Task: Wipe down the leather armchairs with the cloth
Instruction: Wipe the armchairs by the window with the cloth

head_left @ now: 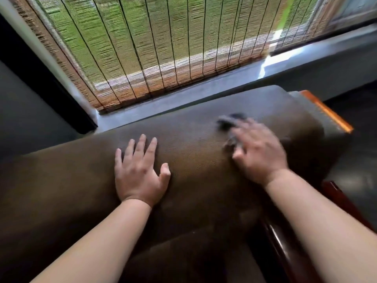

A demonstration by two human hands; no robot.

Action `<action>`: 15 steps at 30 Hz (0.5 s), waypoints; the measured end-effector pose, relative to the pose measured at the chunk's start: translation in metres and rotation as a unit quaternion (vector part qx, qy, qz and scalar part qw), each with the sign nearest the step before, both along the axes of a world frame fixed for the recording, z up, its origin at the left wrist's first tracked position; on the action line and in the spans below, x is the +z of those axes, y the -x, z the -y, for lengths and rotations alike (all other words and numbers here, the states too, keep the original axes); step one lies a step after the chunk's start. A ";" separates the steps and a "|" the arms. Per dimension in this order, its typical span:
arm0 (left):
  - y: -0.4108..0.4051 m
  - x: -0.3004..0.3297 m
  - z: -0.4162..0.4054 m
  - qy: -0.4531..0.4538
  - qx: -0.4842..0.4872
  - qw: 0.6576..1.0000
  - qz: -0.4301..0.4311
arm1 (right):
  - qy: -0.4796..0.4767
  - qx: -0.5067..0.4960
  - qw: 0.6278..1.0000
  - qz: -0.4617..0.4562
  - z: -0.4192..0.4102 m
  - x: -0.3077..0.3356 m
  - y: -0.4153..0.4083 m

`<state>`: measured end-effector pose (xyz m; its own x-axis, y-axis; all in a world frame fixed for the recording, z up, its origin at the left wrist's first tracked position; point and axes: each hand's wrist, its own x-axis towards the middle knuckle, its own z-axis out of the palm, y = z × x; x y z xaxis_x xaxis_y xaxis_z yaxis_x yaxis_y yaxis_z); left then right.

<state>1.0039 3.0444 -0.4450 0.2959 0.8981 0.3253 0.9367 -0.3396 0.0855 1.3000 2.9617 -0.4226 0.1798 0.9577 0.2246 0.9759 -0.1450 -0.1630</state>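
a brown leather armchair [183, 156] is seen from above, its padded backrest top running left to right across the view, below a windowsill [204, 92] and a woven bamboo blind [153, 41]. the left hand [140, 172] is laid flat on the backrest top, fingers spread and straight, nothing held; it looks to be used as a brace. the right hand [259, 152] is motion-blurred and pressed down on a dark grey cloth [229, 121], which is bunched under and ahead of the fingers, toward the window side. fingers appear curled over the cloth, but exact grip cannot be told through the blur. the cloth lies on the right part of the backrest, near the end by the orange wooden trim [326, 113]. judged as mid-wipe. key relation: the long axis of the backrest runs sideways, and the uncovered stretch lies to the left of the cloth, between both hands and beyond. the right hand is the one on the cloth, so a sweep leftward along that axis is called for; the left hand sits in that path and would need shifting. the seat below is barely visible.
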 end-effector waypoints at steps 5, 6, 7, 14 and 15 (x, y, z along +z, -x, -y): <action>0.000 -0.002 0.000 -0.005 0.002 1.000 -0.002 | 0.081 -0.143 0.985 -0.050 -0.026 0.026 0.045; 0.000 -0.002 0.000 -0.004 0.002 1.000 0.002 | 0.085 -0.049 0.995 -0.026 -0.028 0.024 0.077; 0.000 -0.002 0.000 -0.006 -0.002 1.000 0.006 | 0.079 0.045 0.996 -0.003 -0.027 0.023 0.106; 0.001 -0.004 -0.001 -0.001 0.004 1.000 -0.002 | 0.163 -0.074 0.983 -0.046 -0.074 0.044 0.008; 0.001 -0.004 -0.001 -0.002 0.005 1.000 -0.002 | 0.163 -0.106 0.979 -0.056 -0.082 0.048 0.007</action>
<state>1.0030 3.0456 -0.4492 0.2887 0.8996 0.3275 0.9403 -0.3308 0.0797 1.2934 3.0433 -0.3743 0.3882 0.9139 -0.1190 0.8969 -0.4043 -0.1792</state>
